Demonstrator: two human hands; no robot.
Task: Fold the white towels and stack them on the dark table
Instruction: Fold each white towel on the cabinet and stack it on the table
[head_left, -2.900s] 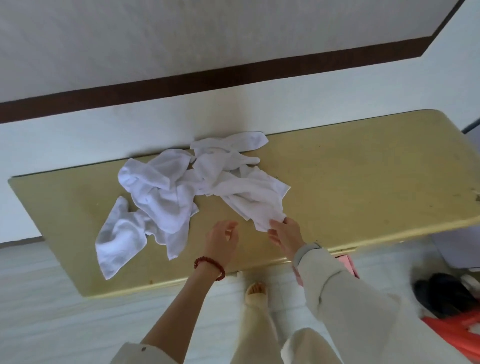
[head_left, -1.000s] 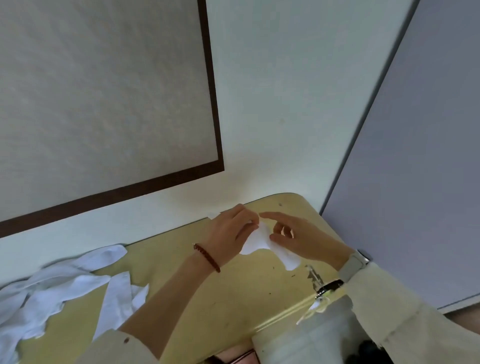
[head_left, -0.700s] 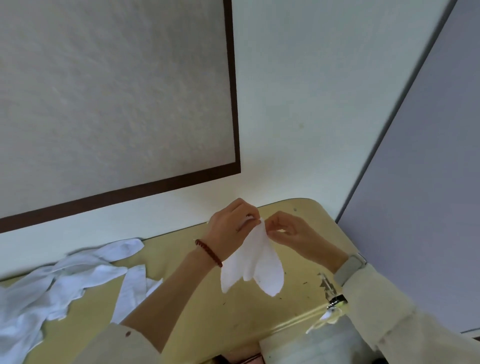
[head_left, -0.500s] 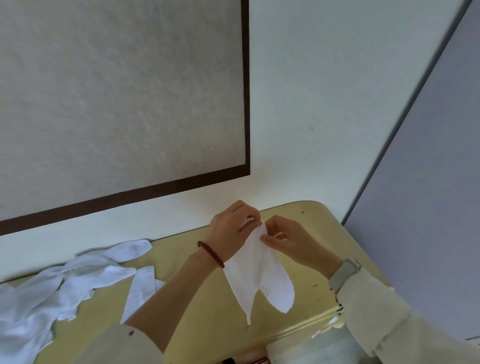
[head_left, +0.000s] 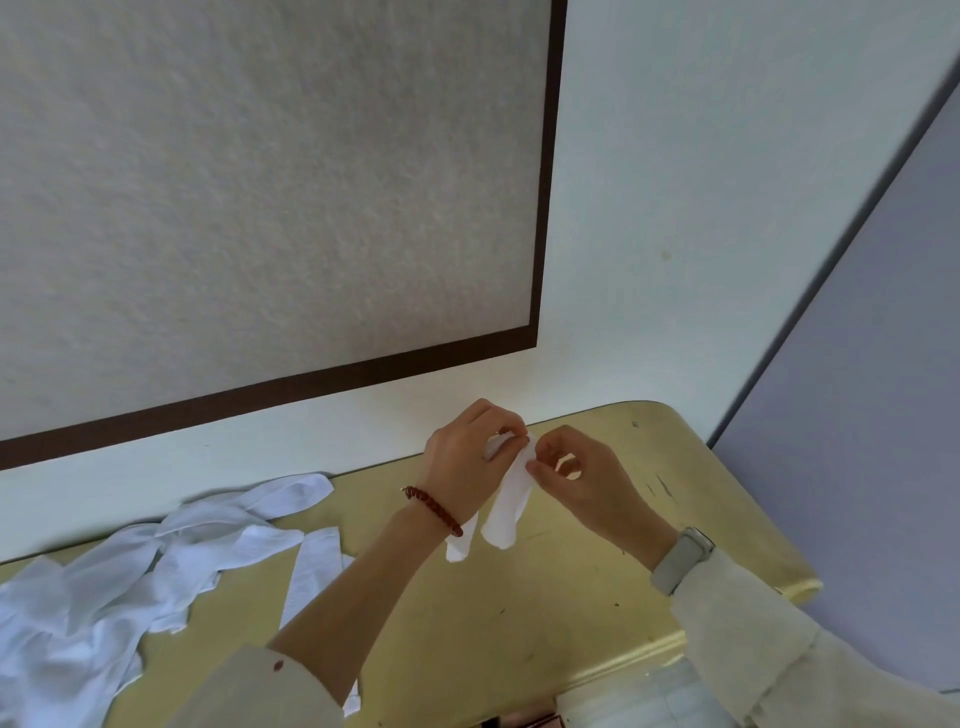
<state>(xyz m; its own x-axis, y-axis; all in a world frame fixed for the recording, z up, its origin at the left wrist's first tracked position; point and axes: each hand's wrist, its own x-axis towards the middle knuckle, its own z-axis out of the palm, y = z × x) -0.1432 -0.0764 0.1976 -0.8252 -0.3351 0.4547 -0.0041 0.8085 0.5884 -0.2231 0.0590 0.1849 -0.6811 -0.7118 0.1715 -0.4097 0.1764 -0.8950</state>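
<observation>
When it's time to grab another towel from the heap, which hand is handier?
The left hand, likely: the heap of towels lies on its side. Both hands now pinch the held towel; the right hand is farther away.

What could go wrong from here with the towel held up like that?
1. Both the left hand and right hand only pinch the towel at its top edge, above the table; a slip might drop it.
2. The two hanging ends look uneven, so the fold may come out crooked.
3. The pile lies close by the left arm and could get dragged.
</observation>
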